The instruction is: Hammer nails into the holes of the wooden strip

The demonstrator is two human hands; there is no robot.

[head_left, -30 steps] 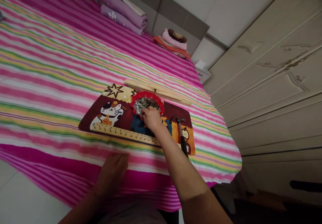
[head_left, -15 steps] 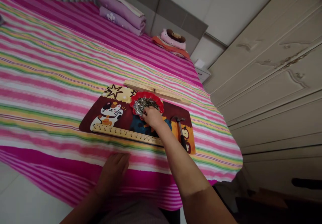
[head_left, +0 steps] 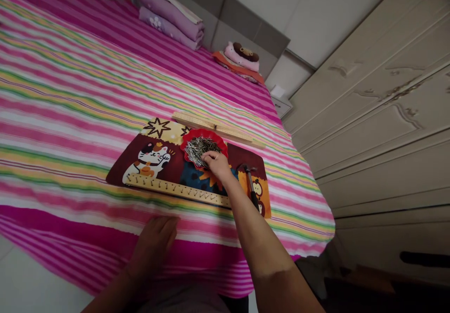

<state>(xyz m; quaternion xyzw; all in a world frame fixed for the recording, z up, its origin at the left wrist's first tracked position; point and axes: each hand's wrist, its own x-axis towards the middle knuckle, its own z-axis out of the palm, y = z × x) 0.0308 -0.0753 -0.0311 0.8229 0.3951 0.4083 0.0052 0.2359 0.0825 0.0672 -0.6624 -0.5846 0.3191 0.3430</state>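
My right hand [head_left: 216,164] reaches into a red scalloped bowl [head_left: 224,145] heaped with loose metal nails [head_left: 197,148]. Its thumb and fingers are pinched on nails at the near side of the heap; how many is too small to tell. My left hand [head_left: 160,233] rests on the striped sheet at the bed's near edge, fingers lying loosely on the cloth, with nothing visible in it. Between the hands lies a wooden strip [head_left: 176,189] with a row of nails standing in it, several of them leaning. A hammer [head_left: 251,184] with a black handle lies to the right.
Bowl, strip and hammer are on a printed mat [head_left: 121,165] with a cat picture. Behind it lie more wooden strips [head_left: 214,127]. The striped bedsheet [head_left: 70,116] spreads around. Folded purple bedding [head_left: 172,17] and a plush-topped pile [head_left: 242,59] sit by the headboard; wardrobes [head_left: 369,106] stand right.
My right hand has shifted slightly within the bowl, its fingers still in the nails. My left hand stays on the sheet. The view has turned a little.
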